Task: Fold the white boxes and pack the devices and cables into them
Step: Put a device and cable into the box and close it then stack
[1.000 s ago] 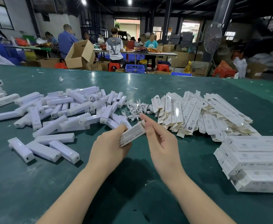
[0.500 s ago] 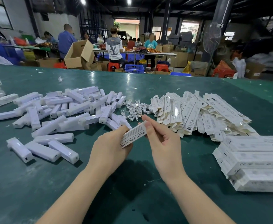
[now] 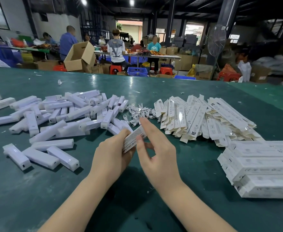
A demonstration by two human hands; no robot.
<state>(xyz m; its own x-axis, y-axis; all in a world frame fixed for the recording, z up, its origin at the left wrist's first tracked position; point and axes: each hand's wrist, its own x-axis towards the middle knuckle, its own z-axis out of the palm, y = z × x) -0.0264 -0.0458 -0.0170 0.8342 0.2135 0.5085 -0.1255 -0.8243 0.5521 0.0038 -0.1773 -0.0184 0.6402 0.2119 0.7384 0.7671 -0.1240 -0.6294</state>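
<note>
A: What is the left hand (image 3: 109, 152) doing with that white box (image 3: 132, 139)?

B: Its grip is wrapping round the lower end of the box, thumb on top, holding it tilted up above the green surface (image 3: 137, 190). I judge that it is being held clear of the surface so that the end flaps are free to work.

A: And the right hand (image 3: 155, 153)?

B: Its thumb is lying against the printed face of the box. The other fingers (image 3: 147, 124) are standing nearly straight beside the far end. Whether they are pinching a flap there I cannot tell, as the hand is hiding that end.

A: So the box is being folded, not filled?

B: That is my reading. Nothing is showing inside it.

A: Why is everything spreading out in a fan like that?

B: Probably for reach. The devices (image 3: 57, 114) are lying in a loose heap to the left, the cables (image 3: 140, 113) are sitting in a small tangle straight ahead, the flat unfolded boxes (image 3: 201, 118) are piling up to the right of the cables, and the finished boxes (image 3: 261, 166) are lying stacked at the near right. Either hand is near what it needs.
</note>
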